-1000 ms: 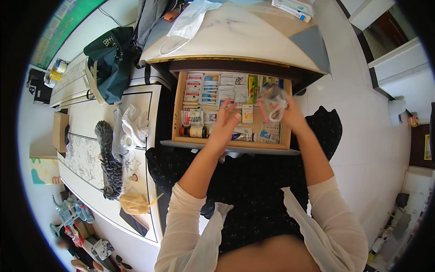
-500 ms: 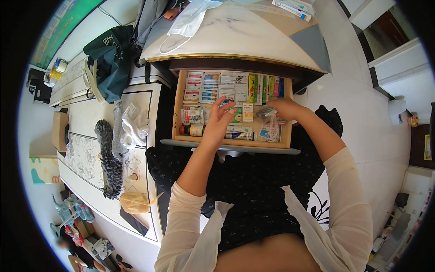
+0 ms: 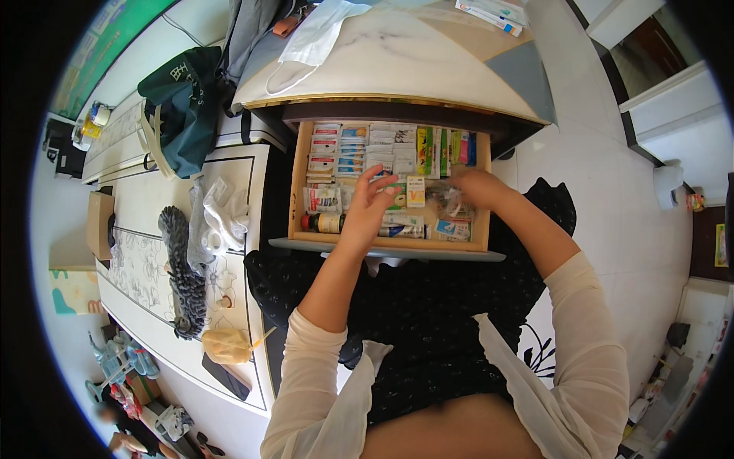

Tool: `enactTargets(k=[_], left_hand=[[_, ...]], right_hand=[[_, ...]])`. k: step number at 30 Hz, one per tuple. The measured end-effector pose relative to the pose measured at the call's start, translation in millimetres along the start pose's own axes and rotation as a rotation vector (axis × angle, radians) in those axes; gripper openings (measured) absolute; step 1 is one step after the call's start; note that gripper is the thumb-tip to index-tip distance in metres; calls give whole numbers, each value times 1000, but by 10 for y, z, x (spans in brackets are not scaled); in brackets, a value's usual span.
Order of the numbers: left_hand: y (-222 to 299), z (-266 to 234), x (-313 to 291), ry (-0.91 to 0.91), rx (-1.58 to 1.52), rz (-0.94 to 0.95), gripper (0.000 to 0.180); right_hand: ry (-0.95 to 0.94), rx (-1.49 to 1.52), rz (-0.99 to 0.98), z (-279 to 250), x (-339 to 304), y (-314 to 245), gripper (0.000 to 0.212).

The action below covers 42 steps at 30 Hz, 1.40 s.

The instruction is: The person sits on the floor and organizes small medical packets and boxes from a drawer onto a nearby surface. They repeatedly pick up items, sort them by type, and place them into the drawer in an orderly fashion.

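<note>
Reaches with the right hand (image 3: 472, 188) into the pulled-out wooden drawer (image 3: 299, 176), at a clear plastic bag (image 3: 449, 205); cannot be told whether gripping it. Holds the left hand (image 3: 367, 208) over the drawer, fingers spread, near a small white and yellow box (image 3: 415, 193). Shows also in the drawer rows of sachets (image 3: 325, 149), green packets (image 3: 437, 149) and a dark bottle (image 3: 329, 222) lying on its side. Shows beyond, on the marble-patterned tabletop (image 3: 405, 57), a white face mask (image 3: 321, 34).
</note>
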<state>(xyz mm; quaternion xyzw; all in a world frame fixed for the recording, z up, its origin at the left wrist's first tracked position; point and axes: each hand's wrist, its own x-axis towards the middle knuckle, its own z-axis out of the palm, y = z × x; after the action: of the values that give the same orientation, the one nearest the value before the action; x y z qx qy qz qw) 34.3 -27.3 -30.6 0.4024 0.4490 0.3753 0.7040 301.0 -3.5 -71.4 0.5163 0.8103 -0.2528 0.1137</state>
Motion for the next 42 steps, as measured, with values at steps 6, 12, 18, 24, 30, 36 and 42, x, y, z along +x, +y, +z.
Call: enactTargets(k=[6,12,18,24,30,36,42], left_hand=[[-24,5,15,-12,16,15,49],[-63,-29,35,3,19,21,48],[-60,-23,53,17,24,-12,45],[-88,24,99,-36,4,-6,44],[-177,-49,85,-55,27,55,47],[-85,-27,90,-33,143,80,48],[-69,-55,39,-80,174,140,51]], right_hand=[[134,-145,14,213,12,51,38],[402,-240,-135,9,-179,-76,28],[194,601,-209,-1397,-722,-316,19],[1013,403,193,-2284,-120,824,43],[927,-210,274,-2430,680,1530,89],[677,-2,284,-2583,627,1590,88],[1036,-100,14,-2313,141,768,71]])
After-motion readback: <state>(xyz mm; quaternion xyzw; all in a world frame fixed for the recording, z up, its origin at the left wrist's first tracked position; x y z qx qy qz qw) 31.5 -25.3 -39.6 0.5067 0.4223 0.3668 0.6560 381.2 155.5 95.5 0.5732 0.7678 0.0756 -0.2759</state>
